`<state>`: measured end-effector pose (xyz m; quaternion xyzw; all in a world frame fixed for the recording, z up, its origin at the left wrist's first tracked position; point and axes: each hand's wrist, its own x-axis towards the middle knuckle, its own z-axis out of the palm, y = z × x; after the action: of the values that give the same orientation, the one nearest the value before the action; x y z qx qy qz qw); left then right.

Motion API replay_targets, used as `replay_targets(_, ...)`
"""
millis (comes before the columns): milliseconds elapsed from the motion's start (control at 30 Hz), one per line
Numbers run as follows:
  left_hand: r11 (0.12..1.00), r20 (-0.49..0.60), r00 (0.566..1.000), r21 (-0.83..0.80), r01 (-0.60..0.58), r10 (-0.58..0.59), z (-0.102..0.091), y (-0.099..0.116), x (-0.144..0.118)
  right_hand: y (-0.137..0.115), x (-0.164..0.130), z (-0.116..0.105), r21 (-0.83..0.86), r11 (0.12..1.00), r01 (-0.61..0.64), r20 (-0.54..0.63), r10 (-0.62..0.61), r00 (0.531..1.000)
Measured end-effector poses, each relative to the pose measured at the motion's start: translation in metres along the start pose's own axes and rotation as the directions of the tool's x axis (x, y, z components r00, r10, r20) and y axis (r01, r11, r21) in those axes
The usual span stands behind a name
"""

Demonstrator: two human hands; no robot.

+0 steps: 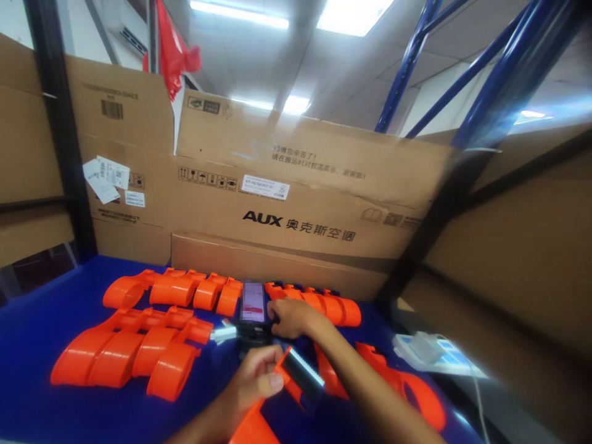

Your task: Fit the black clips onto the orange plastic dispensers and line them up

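Nearest the camera, my left hand (pixel 250 379) has its grip clamped on an orange tape dispenser (pixel 296 385), thumb pressed on the top edge beside the dark toothed blade; the dispenser is lifted just above the blue tabletop (pixel 32 333), low in the middle of the view. Just beyond it, my right hand (pixel 289 317), its forearm crossing over the dispenser, rests with fingers curled on a small black device (pixel 253 330) that carries a phone (pixel 253 302) with a lit screen; whether that grip is closed around it I cannot tell. To the left, two rows of orange dispensers (pixel 134 351) lie on the tabletop, the nearer row touching side by side. To the right, further dispensers (pixel 407 385) lie near a sheet of labels (pixel 435 354). Farthest back, cardboard boxes (pixel 296 209) stand along the tabletop edge, beneath blue rack struts (pixel 411 61).
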<state>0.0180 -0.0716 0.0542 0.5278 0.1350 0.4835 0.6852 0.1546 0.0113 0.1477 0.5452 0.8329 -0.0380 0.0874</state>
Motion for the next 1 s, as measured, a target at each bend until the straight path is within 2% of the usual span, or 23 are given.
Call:
replay_targets(233, 0.998, 0.109, 0.994, 0.055, 0.012, -0.018, -0.002, 0.003, 0.001, 0.005, -0.002, 0.013, -0.037, 0.999, 0.01, -0.092, -0.013, 0.996)
replay_targets(400, 1.0, 0.052, 0.999, 0.026, -0.001, -0.001, -0.005, 0.001, 0.003, 0.008, -0.003, 0.013, -0.035, 0.999, -0.014, -0.147, 0.009, 0.989)
replay_targets(500, 1.0, -0.024, 1.0, -0.011, 0.015, -0.015, -0.008, 0.002, 0.004, 0.017, -0.008, 0.004, 0.009, 0.999, -0.042, -0.214, 0.043, 0.976)
replay_targets(600, 0.999, -0.233, 0.972, -0.05, -0.003, -0.009, -0.008, 0.006, 0.003, 0.026, -0.013, -0.004, 0.234, 0.972, 0.02, -0.402, 0.078, 0.912)
replay_targets(667, 0.999, -0.356, 0.934, -0.032, -0.042, 0.028, -0.007, 0.008, 0.001, 0.026, -0.013, -0.002, 0.475, 0.864, 0.168, -0.537, 0.134, 0.833)
replay_targets(700, 0.998, -0.398, 0.916, -0.01, -0.063, 0.053, -0.007, 0.009, 0.001, 0.024, -0.012, 0.002, 0.596, 0.76, 0.259, -0.584, 0.189, 0.79)
replay_targets(767, 0.996, -0.446, 0.89, 0.036, -0.087, 0.094, -0.007, 0.012, 0.001, 0.017, -0.007, 0.013, 0.776, 0.46, 0.431, -0.609, 0.369, 0.702)
replay_targets(800, 0.994, -0.46, 0.882, 0.053, -0.091, 0.105, -0.007, 0.013, 0.001, 0.013, -0.004, 0.02, 0.814, 0.312, 0.491, -0.581, 0.444, 0.682)
replay_targets(833, 0.993, -0.472, 0.874, 0.064, -0.096, 0.115, -0.006, 0.015, 0.001, 0.01, -0.002, 0.027, 0.824, 0.206, 0.528, -0.553, 0.495, 0.671)
replay_targets(933, 0.992, -0.49, 0.863, 0.073, -0.104, 0.126, -0.002, 0.023, 0.0, 0.006, -0.004, 0.049, 0.821, 0.048, 0.569, -0.469, 0.626, 0.623)
replay_targets(1000, 0.992, -0.508, 0.852, 0.079, -0.097, 0.124, 0.001, 0.026, -0.002, 0.01, -0.013, 0.062, 0.814, -0.069, 0.577, -0.379, 0.69, 0.617)
